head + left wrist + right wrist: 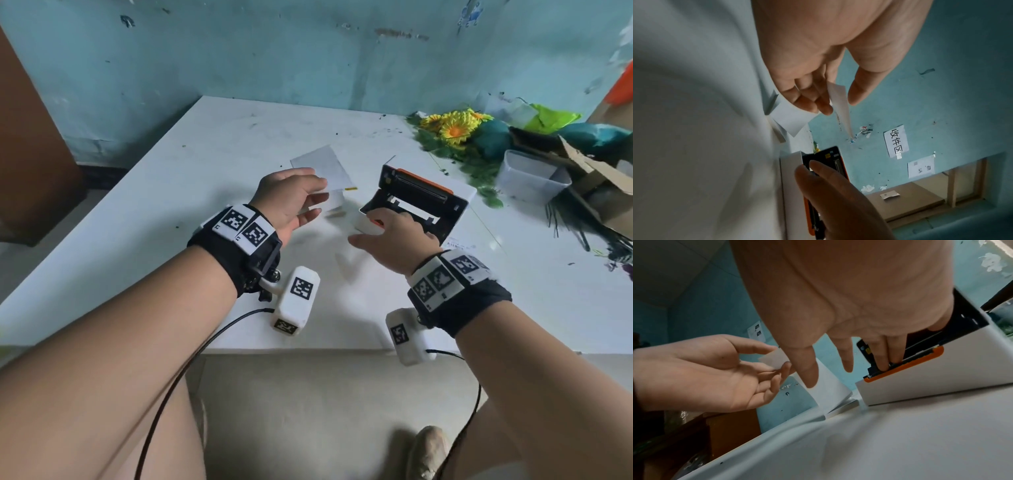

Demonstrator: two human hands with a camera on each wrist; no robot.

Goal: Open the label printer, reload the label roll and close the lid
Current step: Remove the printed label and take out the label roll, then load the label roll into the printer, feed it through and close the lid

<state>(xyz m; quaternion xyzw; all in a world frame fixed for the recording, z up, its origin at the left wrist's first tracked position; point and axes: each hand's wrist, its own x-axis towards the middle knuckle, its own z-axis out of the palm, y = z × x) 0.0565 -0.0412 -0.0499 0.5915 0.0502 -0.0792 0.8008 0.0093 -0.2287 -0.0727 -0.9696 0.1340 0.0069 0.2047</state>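
The white label printer [421, 195] with orange trim stands on the table with its lid up, showing the black inside. My right hand [376, 222] rests on its front edge, and in the right wrist view its straight fingertips [885, 366] press on the orange-edged rim of the printer [920, 382]. Left of the printer lies a folded stack of white label paper [337, 205]. My left hand [318, 197] holds the raised end of the label paper [838, 100] between thumb and fingers [818, 104], and the same pinch shows in the right wrist view [779, 357].
The white table [205, 171] stands against a blue wall. At the back right are artificial yellow flowers [452, 126], a clear plastic tub [527, 178] and a torn cardboard box [592, 185]. A small printed label [459, 245] lies right of the printer.
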